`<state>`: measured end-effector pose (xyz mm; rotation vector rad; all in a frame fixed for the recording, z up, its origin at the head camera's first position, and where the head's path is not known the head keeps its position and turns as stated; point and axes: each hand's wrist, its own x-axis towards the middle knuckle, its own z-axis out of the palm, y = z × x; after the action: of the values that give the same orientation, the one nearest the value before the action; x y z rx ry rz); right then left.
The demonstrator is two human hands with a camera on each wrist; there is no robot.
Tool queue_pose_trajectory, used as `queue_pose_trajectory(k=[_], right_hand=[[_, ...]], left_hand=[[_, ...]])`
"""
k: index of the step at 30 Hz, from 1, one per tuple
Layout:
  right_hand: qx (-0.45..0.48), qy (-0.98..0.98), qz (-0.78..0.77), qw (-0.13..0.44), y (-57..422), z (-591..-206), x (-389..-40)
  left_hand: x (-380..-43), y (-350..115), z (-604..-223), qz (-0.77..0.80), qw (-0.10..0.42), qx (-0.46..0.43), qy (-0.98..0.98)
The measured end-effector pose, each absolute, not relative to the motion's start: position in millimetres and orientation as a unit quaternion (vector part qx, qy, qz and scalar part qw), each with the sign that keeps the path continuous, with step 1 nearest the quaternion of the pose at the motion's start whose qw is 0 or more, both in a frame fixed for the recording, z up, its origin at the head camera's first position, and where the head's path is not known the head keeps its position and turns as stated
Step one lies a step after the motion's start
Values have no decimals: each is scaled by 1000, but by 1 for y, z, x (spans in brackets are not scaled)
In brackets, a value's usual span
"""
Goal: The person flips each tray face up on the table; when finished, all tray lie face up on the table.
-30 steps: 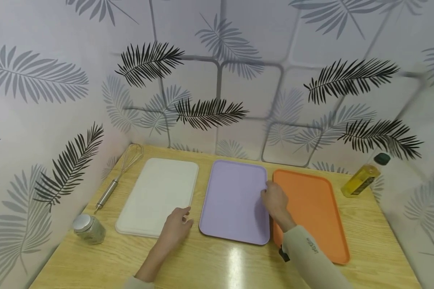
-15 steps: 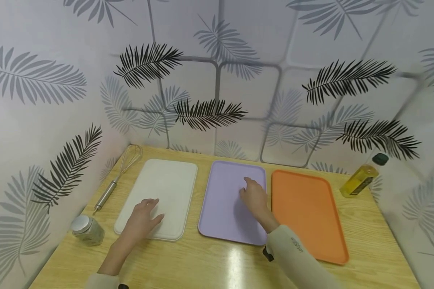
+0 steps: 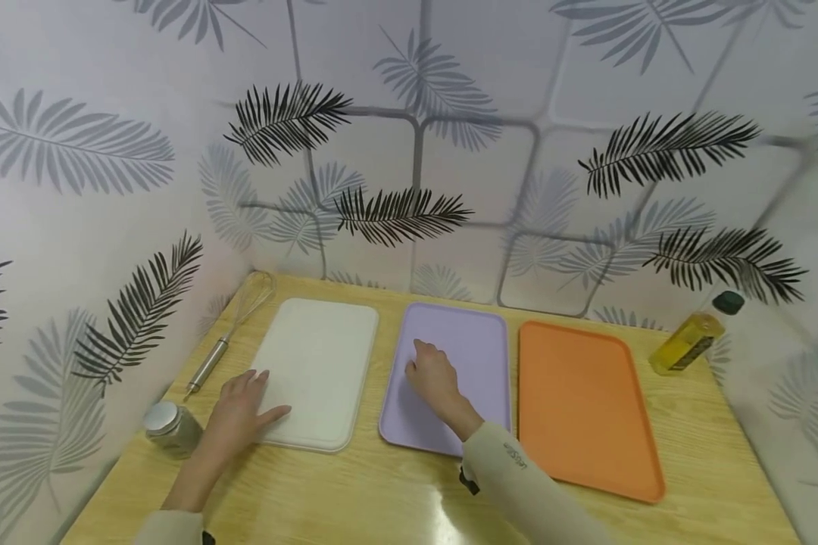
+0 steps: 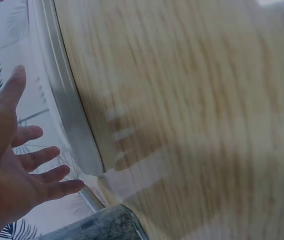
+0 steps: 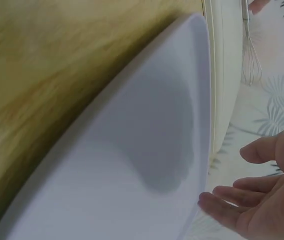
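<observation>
My left hand point(image 3: 237, 412) is over the near left corner of the white tray point(image 3: 320, 371), its fingers spread and holding nothing. In the left wrist view the same hand point(image 4: 19, 160) shows its loose, parted fingers beside the tray's edge point(image 4: 74, 100). My right hand point(image 3: 435, 378) hovers above the purple tray point(image 3: 473, 356) and casts a shadow on it. The right wrist view shows that hand point(image 5: 266, 190) with relaxed fingers and nothing in them. To the right lies an orange tray point(image 3: 586, 409), apart from both hands.
A whisk point(image 3: 228, 329) lies along the table's left side. Close by my left wrist stands a glass jar with a silver lid point(image 3: 170, 428). A bottle of yellow oil point(image 3: 691, 341) is at the back right. Leaf-patterned walls point(image 3: 382, 76) border the wooden table point(image 3: 354, 492).
My right hand has left the right edge of the purple tray and moved left over its middle. My left hand has shifted from the white tray's right side to its left side.
</observation>
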<state>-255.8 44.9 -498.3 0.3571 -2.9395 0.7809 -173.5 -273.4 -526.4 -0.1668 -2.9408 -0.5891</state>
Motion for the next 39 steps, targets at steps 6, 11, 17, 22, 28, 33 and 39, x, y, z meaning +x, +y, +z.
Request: queue_pose_trajectory(k=[6, 11, 17, 22, 28, 33, 39], right_hand=[[152, -950, 271, 24, 21, -500, -257], [166, -949, 269, 9, 2, -498, -261], [166, -958, 235, 0, -19, -497, -267], [155, -963, 215, -43, -34, -499, -269], [151, -965, 206, -57, -47, -509, -268], [146, -971, 185, -43, -54, -516, -264], [148, -974, 171, -29, -59, -515, -262]], left_hand=[[-182, -283, -531, -203, 48, -35, -977], [-185, -291, -534, -207, 26, -9, -978], [-189, -298, -532, -200, 0, -3, -980], [-191, -303, -528, -214, -32, -16, -976], [-192, -309, -526, -212, -61, -36, -975], [-190, -311, -525, -221, -76, -46, -971], [-188, -312, -524, -224, -95, -67, -968]])
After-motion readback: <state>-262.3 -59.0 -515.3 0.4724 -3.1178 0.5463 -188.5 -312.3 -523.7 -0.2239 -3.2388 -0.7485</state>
